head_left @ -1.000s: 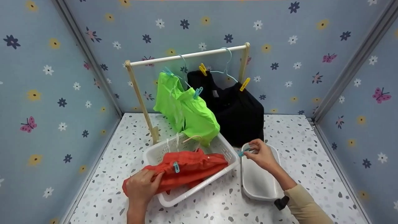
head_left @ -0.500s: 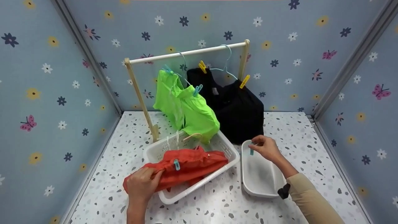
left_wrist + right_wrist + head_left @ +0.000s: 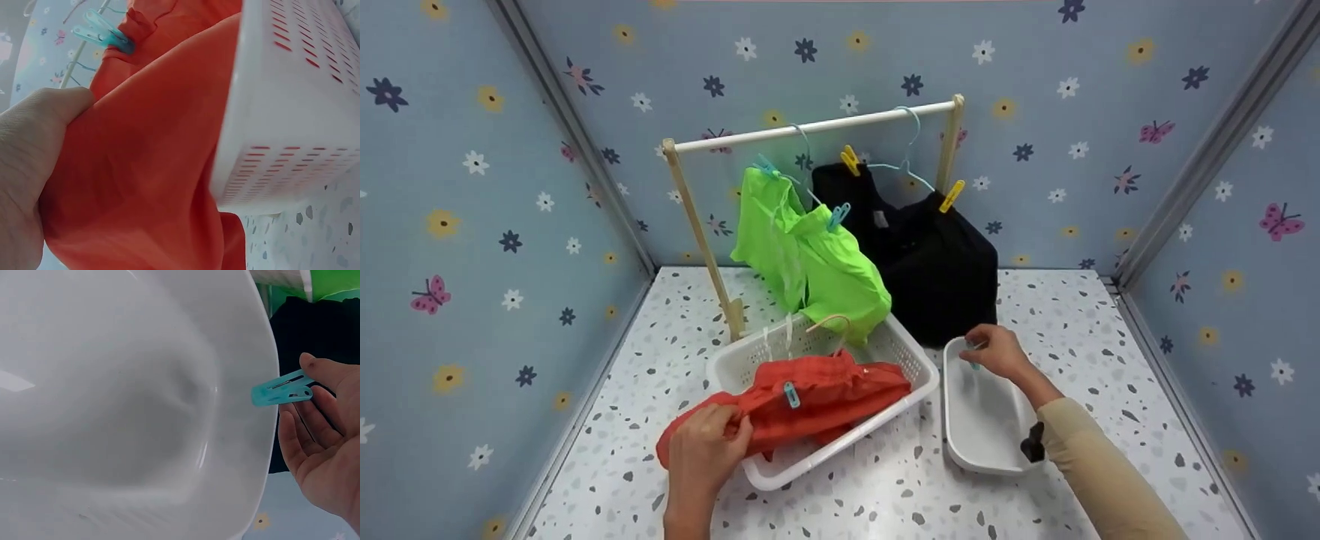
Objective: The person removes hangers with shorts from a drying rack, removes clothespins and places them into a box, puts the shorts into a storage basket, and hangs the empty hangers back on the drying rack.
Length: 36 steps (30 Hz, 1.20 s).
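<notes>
at the left, the left hand [image 3: 705, 442] has its fingers and thumb clamped together on the red garment [image 3: 840, 405], which lies partly in the white basket [image 3: 825, 454] and comes out over its left rim. one blue clip [image 3: 791, 395] sits on this cloth. behind the basket stands a rack with a wooden left post [image 3: 695, 225] and a white bar [image 3: 735, 139]. from it hangs the green garment [image 3: 836, 262], with two blue pegs [image 3: 838, 217]; its lower part reaches over the far side of the basket, and it stands in front of some of the black garment [image 3: 937, 277]. a pale hook [image 3: 840, 316] rises between the red cloth and the green one. the black garment hangs to the right, with two yellow pegs [image 3: 952, 196].

further right, the right hand [image 3: 997, 352] holds the turquoise clip [image 3: 281, 388] pinched between thumb and fingers, at the far end of the white tray [image 3: 990, 427], and it hides a part of this tray. whether the clip touches the tray, i cannot tell.

the table [image 3: 885, 502] is white with grey speckles. the walls [image 3: 607, 37] are light blue, with flowers and butterflies, and grey strips [image 3: 562, 127] run along the corners.
</notes>
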Motion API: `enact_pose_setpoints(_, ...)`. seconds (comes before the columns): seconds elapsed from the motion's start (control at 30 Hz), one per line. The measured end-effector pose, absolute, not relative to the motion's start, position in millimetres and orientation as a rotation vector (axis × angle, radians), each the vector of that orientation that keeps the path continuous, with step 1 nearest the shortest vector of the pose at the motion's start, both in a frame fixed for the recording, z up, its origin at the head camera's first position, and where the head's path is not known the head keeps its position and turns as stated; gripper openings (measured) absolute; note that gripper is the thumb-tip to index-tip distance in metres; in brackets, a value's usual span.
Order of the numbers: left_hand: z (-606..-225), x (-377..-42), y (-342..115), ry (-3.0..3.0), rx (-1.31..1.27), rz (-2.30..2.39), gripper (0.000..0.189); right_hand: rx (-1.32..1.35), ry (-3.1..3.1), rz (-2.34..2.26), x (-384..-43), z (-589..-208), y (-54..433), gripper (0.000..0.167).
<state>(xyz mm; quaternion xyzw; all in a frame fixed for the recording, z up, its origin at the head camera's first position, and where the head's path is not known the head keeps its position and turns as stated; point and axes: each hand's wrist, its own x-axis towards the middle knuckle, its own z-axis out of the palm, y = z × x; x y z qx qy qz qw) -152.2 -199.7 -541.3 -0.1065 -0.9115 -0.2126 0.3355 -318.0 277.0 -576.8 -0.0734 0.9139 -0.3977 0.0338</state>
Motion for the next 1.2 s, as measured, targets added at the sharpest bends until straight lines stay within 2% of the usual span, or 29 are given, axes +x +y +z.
enact_pose_setpoints(0.47, -529.2, -147.7, -198.6, -2.372, -0.34, -0.59, 0.014, -0.25, 2.861, -1.147, -330.5, -585.2, 278.9, 0.033)
enact_pose_setpoints(0.87, -526.9, -150.7, -199.0, -2.311, -0.374, -0.457, 0.009, -0.32, 2.895, -1.101, -328.7, -588.5, 289.4, 0.032)
enact_pose_setpoints(1.2, -522.5, -152.1, -196.3, -2.329, -0.367, -0.441, 0.012, -0.308, 2.864, -1.139, -333.7, -575.3, 291.6, 0.026)
